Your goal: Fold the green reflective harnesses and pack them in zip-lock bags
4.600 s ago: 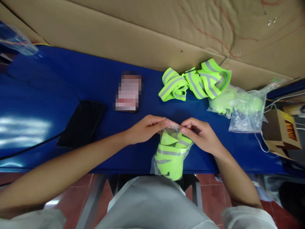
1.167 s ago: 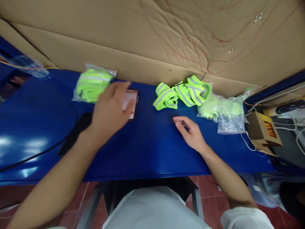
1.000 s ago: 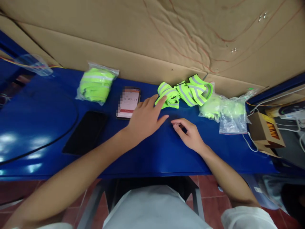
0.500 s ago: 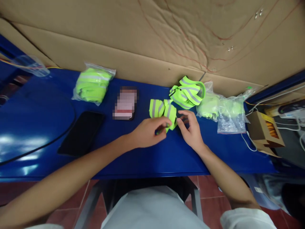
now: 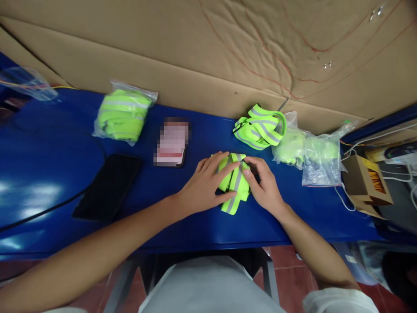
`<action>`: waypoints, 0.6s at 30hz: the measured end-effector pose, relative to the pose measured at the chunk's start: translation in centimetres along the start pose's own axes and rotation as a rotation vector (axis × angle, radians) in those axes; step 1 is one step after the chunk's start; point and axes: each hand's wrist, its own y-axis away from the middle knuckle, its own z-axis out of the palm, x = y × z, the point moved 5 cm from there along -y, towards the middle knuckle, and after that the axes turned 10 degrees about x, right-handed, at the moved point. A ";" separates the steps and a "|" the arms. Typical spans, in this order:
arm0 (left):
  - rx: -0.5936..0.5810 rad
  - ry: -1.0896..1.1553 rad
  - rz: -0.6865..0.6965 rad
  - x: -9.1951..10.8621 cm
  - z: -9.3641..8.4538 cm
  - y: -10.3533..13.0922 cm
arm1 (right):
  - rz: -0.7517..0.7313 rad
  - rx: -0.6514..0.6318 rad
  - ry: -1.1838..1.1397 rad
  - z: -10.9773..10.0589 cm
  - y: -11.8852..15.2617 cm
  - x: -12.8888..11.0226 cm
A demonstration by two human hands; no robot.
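Note:
A fluorescent yellow-green reflective strap point(image 5: 239, 180) with a grey stripe lies bunched on the blue table, one end pointing toward me. My left hand point(image 5: 203, 184) reaches over the bundle from the left, with long fingers across its top and the thumb against its near side. At the right edge, my right hand point(image 5: 265, 184) grips the fabric between thumb and fingers. Part of the strap is hidden under both hands. Behind them rests a second reflective strap bundle point(image 5: 260, 128), loosely coiled with a black buckle showing.
A clear bag of yellow-green straps point(image 5: 122, 115) sits at the back left. Nearby are a lit phone point(image 5: 172, 141) and a black phone-like slab point(image 5: 109, 187). More plastic bags point(image 5: 321, 161) and an open cardboard box point(image 5: 361, 178) stand right. A cardboard wall point(image 5: 163, 78) borders the back.
The strap bundle has come closer to me and now has an end hanging toward the near side. My left hand has spread over its top; my right hand has closed on its edge.

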 end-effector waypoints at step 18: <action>-0.077 0.197 -0.239 -0.1 -0.8 -0.4 | 0.456 0.204 -0.630 -3.3 -1.8 2.5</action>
